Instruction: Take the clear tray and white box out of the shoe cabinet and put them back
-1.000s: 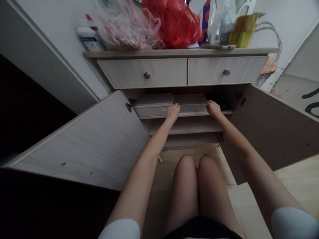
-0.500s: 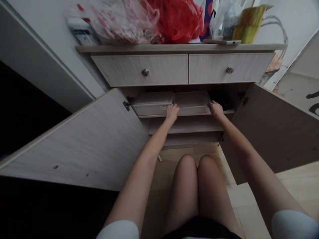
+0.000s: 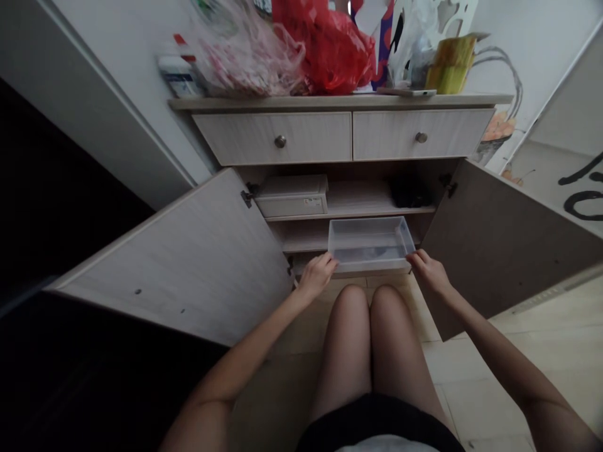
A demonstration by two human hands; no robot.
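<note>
A clear plastic drawer bin (image 3: 370, 240) hangs in front of the cabinet's lower shelves, its open top facing up. My left hand (image 3: 318, 274) is closed on its near left corner, and my right hand (image 3: 426, 267) pinches the near right corner. Behind it, on the upper shelf (image 3: 353, 198) of the cabinet, a whitish lidded box (image 3: 294, 194) with a small label stands at the left. Something dark (image 3: 411, 192) lies at that shelf's right end, too dim to make out.
Both cabinet doors stand wide, the left door (image 3: 188, 257) and the right door (image 3: 513, 251) flanking my arms. Two shut drawers (image 3: 273, 139) sit above. On top are a pink-white plastic bag (image 3: 249, 63), a red bag (image 3: 325, 53), a white bottle (image 3: 179, 74) and a yellow container (image 3: 450, 66).
The clear bin has come off the upper shelf, toward me and down, with both hands still on it. Bare shelf now shows beside the lidded box.
</note>
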